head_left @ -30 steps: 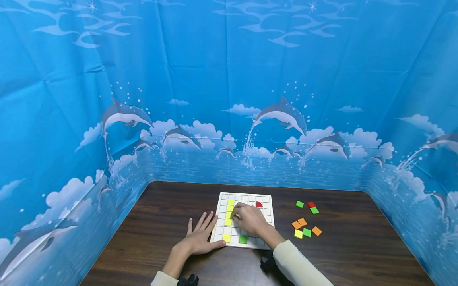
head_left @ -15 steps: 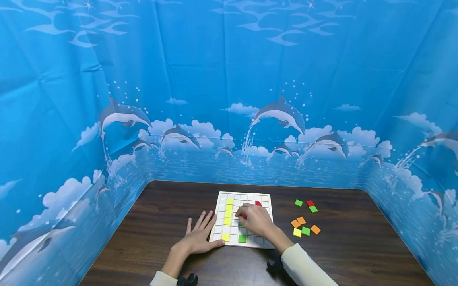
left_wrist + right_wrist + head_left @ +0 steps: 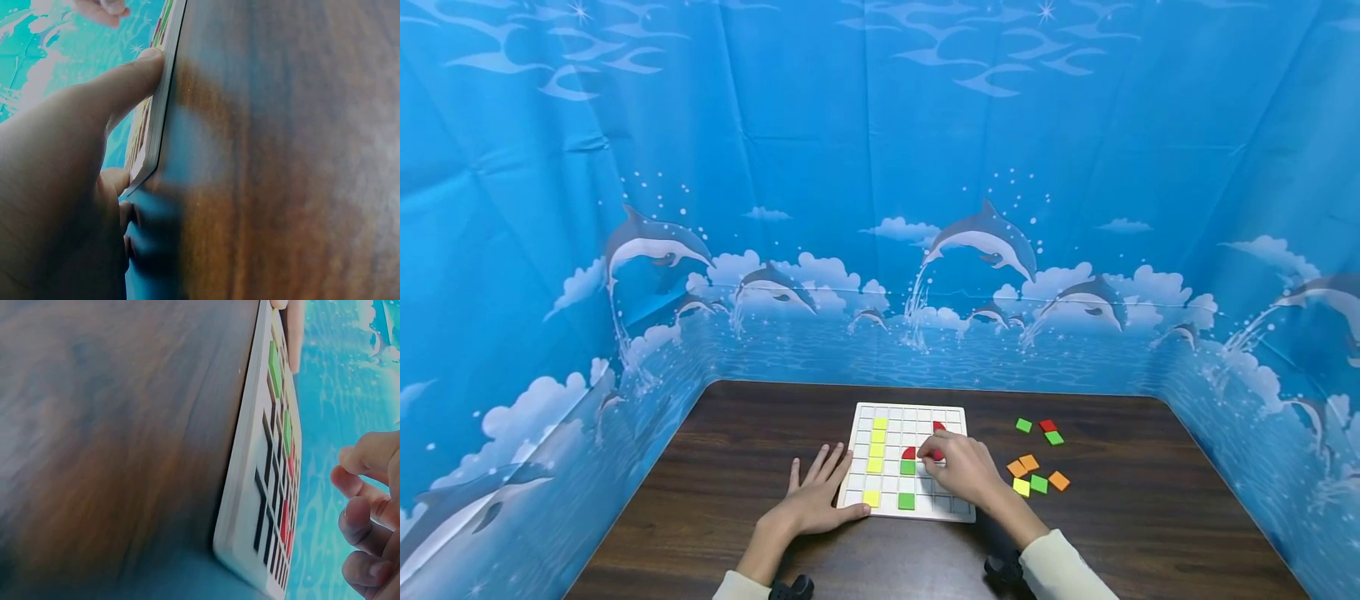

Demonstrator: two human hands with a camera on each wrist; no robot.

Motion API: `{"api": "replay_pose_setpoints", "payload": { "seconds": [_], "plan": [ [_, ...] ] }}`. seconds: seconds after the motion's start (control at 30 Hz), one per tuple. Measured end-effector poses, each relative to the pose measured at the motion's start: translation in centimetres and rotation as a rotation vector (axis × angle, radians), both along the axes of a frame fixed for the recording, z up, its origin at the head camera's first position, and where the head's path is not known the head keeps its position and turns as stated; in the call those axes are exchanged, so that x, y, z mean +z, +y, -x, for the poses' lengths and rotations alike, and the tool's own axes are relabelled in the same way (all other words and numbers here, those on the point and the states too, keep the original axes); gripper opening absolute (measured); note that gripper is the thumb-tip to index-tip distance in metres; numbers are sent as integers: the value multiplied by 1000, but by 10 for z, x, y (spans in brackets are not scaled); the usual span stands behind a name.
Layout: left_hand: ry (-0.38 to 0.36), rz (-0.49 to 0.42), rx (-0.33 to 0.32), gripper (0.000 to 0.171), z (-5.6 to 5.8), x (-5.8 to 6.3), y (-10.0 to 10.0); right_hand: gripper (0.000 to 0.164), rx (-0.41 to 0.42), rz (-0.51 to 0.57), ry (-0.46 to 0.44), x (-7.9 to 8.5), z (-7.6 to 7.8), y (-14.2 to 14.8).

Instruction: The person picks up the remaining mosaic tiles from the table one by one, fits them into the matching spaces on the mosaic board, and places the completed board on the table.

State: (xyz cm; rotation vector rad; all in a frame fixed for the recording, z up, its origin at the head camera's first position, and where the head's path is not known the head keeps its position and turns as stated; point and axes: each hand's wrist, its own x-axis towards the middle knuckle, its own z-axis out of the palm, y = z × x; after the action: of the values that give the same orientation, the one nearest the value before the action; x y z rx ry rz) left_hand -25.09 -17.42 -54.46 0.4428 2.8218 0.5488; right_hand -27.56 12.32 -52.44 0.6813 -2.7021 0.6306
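Note:
A white gridded board [image 3: 917, 509] lies on the table with square and rounded tiles in its cells. My left hand [image 3: 811, 502] rests beside it, fingers spread at its left edge; its thumb [image 3: 134, 72] presses the near edge in the left wrist view. My right hand [image 3: 962, 468] is over the board's right half. Its fingers [image 3: 356, 515] are curled, thumb and index tips close together, with no tile visible between them. Just under them sits a partly covered red tile [image 3: 938, 455]. Nearby are another red tile [image 3: 908, 453] and a green tile [image 3: 907, 468].
Several yellow tiles [image 3: 876, 451] line a left column of the board. Right of the board lie loose tiles: an orange one [image 3: 1058, 481], a green one [image 3: 1038, 484], a yellow one [image 3: 1021, 487] and a red one [image 3: 1047, 426]. A dolphin-printed blue curtain [image 3: 880, 167] surrounds the table [image 3: 760, 425].
My right hand has moved rightward across the board from the yellow column, uncovering a red tile and the green one below it. The left hand has stayed in place.

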Motion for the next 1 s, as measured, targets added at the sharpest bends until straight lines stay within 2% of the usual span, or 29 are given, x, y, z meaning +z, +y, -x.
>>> {"api": "replay_pose_setpoints", "payload": {
  "seconds": [0.47, 0.63, 0.9, 1.0],
  "plan": [
    [-9, -16, -3, 106, 0, 3, 1, 6, -84, 37, 15, 3, -23, 49],
    [-12, -18, -3, 106, -1, 1, 1, 6, -134, 29, -16, 3, -31, 68],
    [-7, -86, -20, 109, 0, -2, -2, 9, -225, -3, -70, 0, -44, 98],
    [-11, -85, -15, 110, 0, -2, -1, 11, -254, -16, -93, -3, -48, 108]
  ]
}}
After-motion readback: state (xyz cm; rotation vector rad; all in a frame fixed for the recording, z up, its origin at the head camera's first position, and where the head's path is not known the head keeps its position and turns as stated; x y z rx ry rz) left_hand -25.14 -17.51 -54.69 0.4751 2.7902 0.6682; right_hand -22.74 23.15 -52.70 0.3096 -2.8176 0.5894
